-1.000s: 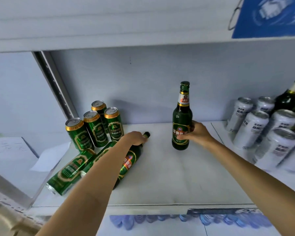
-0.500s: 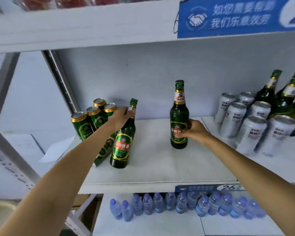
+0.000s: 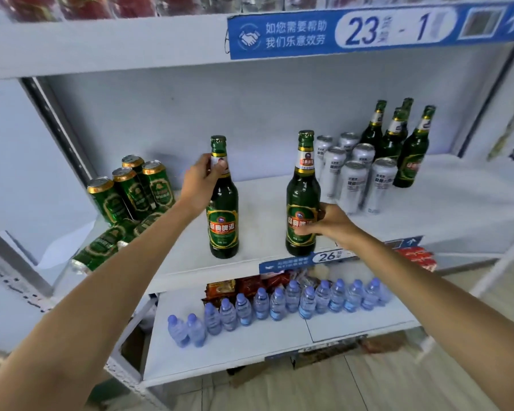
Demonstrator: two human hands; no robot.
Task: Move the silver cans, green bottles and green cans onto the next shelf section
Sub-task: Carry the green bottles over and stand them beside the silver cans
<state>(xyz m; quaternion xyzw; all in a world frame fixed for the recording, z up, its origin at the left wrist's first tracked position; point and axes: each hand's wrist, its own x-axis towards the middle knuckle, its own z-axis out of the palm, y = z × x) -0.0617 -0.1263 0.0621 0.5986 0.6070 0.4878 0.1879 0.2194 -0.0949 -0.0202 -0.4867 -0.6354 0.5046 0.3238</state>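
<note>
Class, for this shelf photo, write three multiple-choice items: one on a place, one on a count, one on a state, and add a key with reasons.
1. Where does the left hand grip its bottle?
A. the neck
B. the base
C. the cap

2. How many silver cans stand at the right?
A. three
B. six
C. nine

3. How do the green cans at the left lie?
A. all upright
B. all toppled
C. some upright, some toppled

Key: 1 A, the fingers wrap the neck label; 2 B, six tops show in the cluster; 3 C, four stand at the back and others lie on their sides in front.
</note>
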